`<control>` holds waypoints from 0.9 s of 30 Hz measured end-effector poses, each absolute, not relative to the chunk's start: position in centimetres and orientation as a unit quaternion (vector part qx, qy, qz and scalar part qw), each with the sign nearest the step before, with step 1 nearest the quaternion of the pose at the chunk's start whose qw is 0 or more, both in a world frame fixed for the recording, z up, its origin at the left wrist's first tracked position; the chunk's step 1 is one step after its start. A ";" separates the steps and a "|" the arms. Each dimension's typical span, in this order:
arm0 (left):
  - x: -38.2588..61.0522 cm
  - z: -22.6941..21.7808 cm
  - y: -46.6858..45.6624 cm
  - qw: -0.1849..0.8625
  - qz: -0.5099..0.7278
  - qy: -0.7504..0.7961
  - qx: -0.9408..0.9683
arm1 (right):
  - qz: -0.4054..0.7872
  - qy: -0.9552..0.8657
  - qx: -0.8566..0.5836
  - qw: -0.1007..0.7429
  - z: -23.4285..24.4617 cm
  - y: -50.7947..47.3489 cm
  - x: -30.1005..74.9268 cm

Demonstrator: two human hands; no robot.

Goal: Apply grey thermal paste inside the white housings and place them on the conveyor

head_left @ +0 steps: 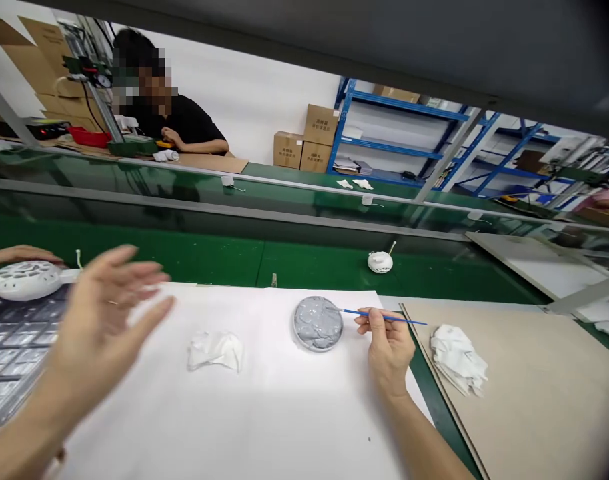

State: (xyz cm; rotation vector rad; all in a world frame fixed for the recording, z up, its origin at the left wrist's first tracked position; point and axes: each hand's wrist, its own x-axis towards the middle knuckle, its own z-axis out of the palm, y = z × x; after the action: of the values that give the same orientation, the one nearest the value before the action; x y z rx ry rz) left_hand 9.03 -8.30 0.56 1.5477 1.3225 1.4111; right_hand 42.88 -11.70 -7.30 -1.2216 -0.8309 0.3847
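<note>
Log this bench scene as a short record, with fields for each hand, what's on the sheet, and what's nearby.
Left hand: open, raised over the white sheet, holding nothing
Right hand: holds a blue-handled brush, tip at the grey paste dish
Also on sheet: crumpled white cloth
Right of sheet: white cloth pile on a beige board
Nearby: white perforated dome beside another person's hand

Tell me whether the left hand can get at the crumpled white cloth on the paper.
Probably yes. The left hand is raised, open and empty, close to the crumpled white cloth, and nothing appears to stand between them on the white paper sheet.
</note>
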 end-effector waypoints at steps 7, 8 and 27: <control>20.4 -2.8 -14.8 0.634 0.260 0.353 0.637 | 0.143 -0.406 -0.562 0.707 -7.8 -10.5 43.3; 20.9 -3.3 -15.2 0.651 0.242 0.339 0.635 | 0.140 -0.413 -0.563 0.702 -7.9 -10.4 43.4; 21.2 -4.2 -15.0 0.712 0.151 0.359 0.585 | 0.157 -0.418 -0.583 0.679 -8.3 -10.2 43.7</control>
State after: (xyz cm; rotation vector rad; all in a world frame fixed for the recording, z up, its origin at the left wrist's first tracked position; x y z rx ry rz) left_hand 21.22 -14.99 -4.18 1.2965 0.7963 0.3344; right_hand 43.69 -10.25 -8.30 -1.3088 -0.9382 0.3533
